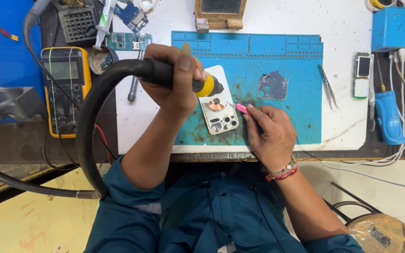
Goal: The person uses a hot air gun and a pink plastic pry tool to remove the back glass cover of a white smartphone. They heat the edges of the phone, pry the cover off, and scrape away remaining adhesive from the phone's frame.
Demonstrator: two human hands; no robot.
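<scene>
Spread across the white bench [277, 28], a blue work mat [287, 93], stained dark near its front edge. At the far left, a yellow multimeter [66, 91] lying flat beside a blue panel. Arching from the lower left up to the mat, a thick black hose [87, 122] ending in the black and yellow handle of a hot-air tool [202, 84]. Clenched around that handle, the left hand [174, 79], fingers wrapped fully, thumb laid along the top, nozzle aimed down and to the right over the mat. Directly under the nozzle, an opened phone [219, 112] lying flat on the mat, back removed, round copper coil and camera cluster exposed, a white slab beneath its upper part. Just right of the phone, the right hand [270, 133], fingers curled in a pinch around a small pink pry tool [241, 108], tip touching the phone's right edge. Bracelets [282, 171] circling the right wrist. Farther right on the mat, well apart from both hands, a detached dark back cover [273, 86] with camera cut-outs. Beyond the mat's right edge, metal tweezers [328, 86], then a small phone [363, 75] and a blue handheld tool [390, 117] with white cables.
</scene>
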